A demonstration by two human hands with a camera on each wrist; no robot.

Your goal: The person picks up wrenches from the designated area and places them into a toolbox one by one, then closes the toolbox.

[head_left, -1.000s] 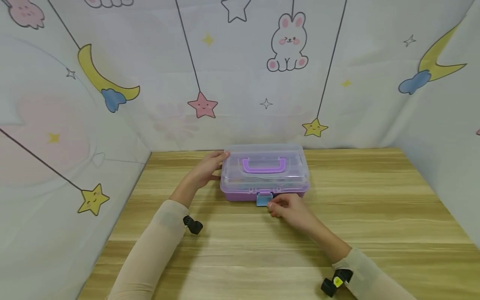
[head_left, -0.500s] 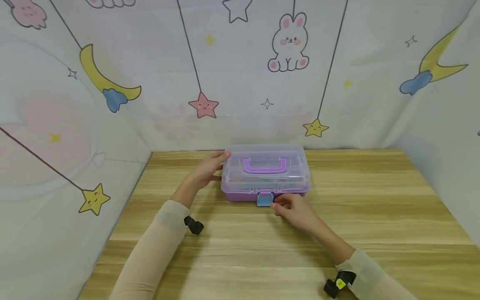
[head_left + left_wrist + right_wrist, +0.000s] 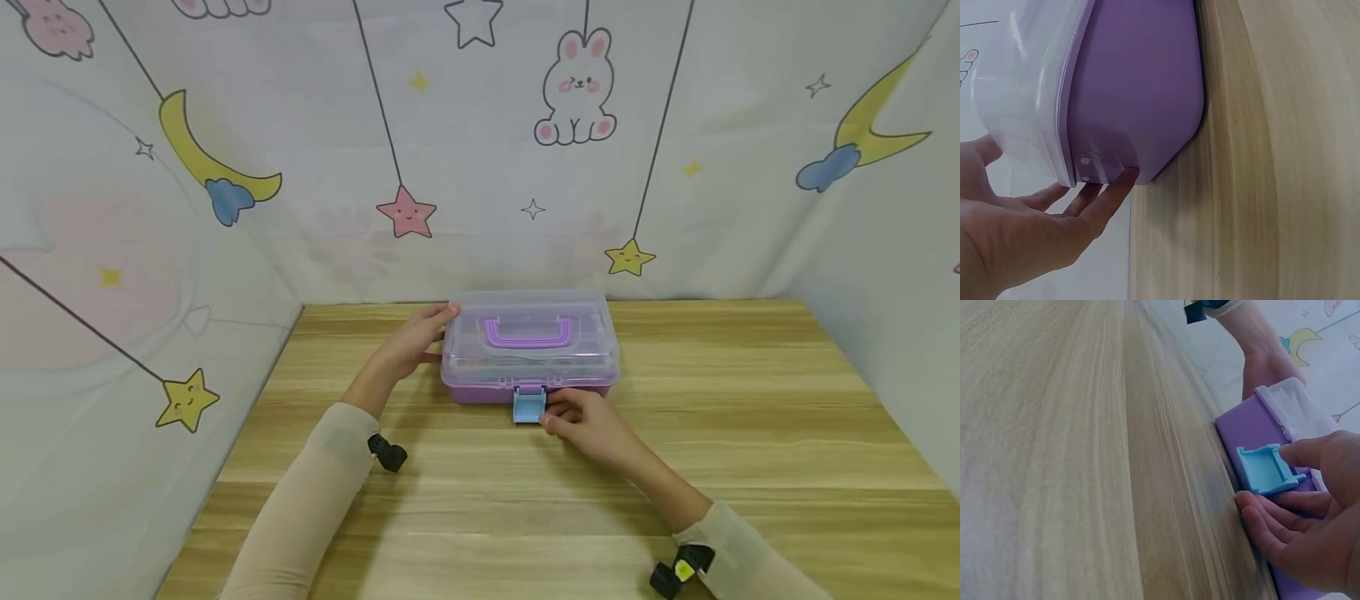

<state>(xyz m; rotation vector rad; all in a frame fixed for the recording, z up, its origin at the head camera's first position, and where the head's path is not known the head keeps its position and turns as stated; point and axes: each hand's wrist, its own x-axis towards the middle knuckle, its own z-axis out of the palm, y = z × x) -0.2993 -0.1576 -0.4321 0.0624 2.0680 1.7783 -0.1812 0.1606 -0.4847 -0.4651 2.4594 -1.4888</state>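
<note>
A purple storage box (image 3: 480, 393) with a clear lid (image 3: 517, 367) and a purple handle (image 3: 528, 342) stands at the back of the table. On its front hangs a light blue latch (image 3: 529, 406), tilted outward from the purple wall. My right hand (image 3: 592, 425) is at the latch's right edge, fingers bent. In the right wrist view, the latch (image 3: 1265, 469) has one fingertip on its upper edge and other fingertips just below it. My left hand (image 3: 408, 342) rests spread against the box's left end. The left wrist view shows fingertips (image 3: 1119, 181) touching the purple end wall.
The wood-grain table (image 3: 465, 517) extends toward me in front of the box. Right behind the box hangs a white cloth (image 3: 480, 142) printed with stars, moons and a rabbit. It covers the left and right sides too.
The blue latch has swung further outward and down, reaching lower in the head view. My right fingers have shifted slightly to the right with it. The left hand and box stay put.
</note>
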